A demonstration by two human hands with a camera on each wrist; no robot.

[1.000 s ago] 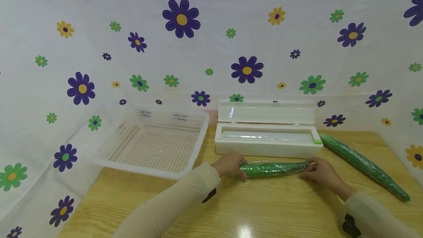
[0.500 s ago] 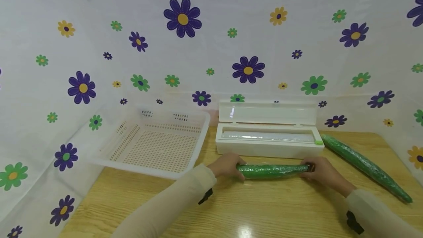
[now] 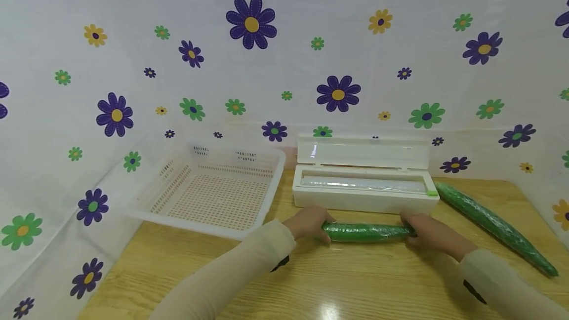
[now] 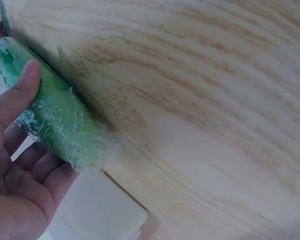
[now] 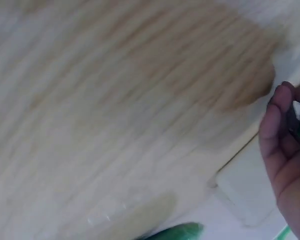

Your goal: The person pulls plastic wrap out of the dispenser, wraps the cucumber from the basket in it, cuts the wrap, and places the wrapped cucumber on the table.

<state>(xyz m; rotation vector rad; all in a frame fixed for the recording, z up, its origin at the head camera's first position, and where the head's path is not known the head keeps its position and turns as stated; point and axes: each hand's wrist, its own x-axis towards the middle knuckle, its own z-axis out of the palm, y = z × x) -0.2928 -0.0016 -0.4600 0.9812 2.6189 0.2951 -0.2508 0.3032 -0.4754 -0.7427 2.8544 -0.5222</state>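
A green cucumber in shiny cling film lies crosswise in front of the white dispenser box. My left hand grips its left end. In the left wrist view, the thumb lies over the cucumber and the fingers are under it, with film bunched at the blunt end. Its thin right end is in my right hand, which hides the tip in the head view. The right wrist view shows the curled fingers of the right hand, with a bit of dark green between them at the frame's edge.
The dispenser box stands behind with its lid up and a roll of film inside. A second wrapped cucumber lies slanting at the right. A white perforated basket stands at the left. A flowered cloth hangs behind the wooden table.
My right hand has closed further over the cucumber's thin end, covering the tip that showed loosely earlier. The left hand keeps its grip. The head view has shifted slightly.
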